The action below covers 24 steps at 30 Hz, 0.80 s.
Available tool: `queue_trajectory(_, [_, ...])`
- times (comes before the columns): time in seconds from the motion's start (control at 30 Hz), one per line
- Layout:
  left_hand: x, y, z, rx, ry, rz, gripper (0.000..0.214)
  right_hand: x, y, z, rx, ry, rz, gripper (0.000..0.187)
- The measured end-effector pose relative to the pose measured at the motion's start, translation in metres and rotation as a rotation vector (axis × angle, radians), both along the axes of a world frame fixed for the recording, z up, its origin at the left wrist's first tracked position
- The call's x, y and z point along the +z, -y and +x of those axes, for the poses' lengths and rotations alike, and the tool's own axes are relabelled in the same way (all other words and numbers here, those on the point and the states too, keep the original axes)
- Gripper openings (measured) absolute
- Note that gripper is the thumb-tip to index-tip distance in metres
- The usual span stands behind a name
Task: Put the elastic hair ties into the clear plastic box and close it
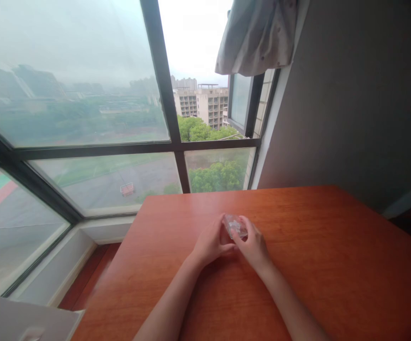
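Observation:
A small clear plastic box (236, 226) with something whitish in or on it is held between my two hands, over the middle of the wooden table (319, 237). My left hand (212, 242) curves around its left side, with the thumb below it. From the right, my right hand (254, 240) grips the box, thumb at the near edge and fingers along the far right side. The box is tilted, and my fingers cover parts of its edges. What the whitish contents are is too small to make out.
Beyond the table's far edge stand large windows with dark frames (99, 150); one pane (240, 97) hangs open under a gathered curtain (257, 38). A grey wall (347, 104) rises at the right. At lower left there is a white ledge (72, 260) and reddish floor (90, 270).

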State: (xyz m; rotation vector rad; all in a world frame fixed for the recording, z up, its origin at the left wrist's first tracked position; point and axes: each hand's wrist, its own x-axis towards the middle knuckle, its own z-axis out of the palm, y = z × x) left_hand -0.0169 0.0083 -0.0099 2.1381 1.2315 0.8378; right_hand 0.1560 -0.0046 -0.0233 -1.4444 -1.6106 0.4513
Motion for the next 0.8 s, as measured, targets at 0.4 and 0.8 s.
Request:
queue_trajectory(0.4, [0.008, 0.002, 0.003, -0.227, 0.499, -0.301, 0.061, 0.015, 0.006, -0.002, 0.225, 0.137, -0.012, 0.048])
queue_trajectory(0.8, [0.026, -0.001, -0.031, -0.180, 0.469, -0.523, 0.073, 0.012, 0.003, 0.002, 0.221, -0.025, -0.125, 0.046])
